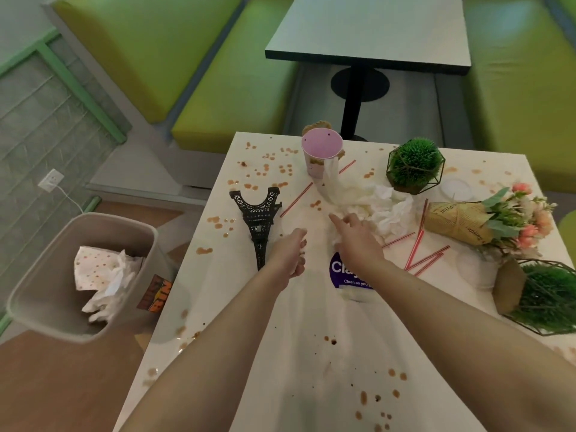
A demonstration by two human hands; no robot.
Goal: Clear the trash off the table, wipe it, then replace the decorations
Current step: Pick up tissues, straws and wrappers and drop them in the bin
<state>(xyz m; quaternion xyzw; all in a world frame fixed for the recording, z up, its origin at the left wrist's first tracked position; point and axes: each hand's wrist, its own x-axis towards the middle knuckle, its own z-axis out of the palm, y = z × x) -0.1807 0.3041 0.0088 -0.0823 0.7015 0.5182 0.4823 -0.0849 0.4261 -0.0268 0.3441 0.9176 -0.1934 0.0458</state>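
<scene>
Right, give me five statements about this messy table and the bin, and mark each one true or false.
1. The tower lies flat on the table. True.
2. The bin holds nothing. False: crumpled spotted paper is in it.
3. The pink cup is tipped on its side. False: it stands upright at the far edge.
4. Red straws lie scattered on the table. True.
5. The right hand reaches for the bouquet. False: it is at the crumpled tissues in the middle, while the bouquet lies further right.
</scene>
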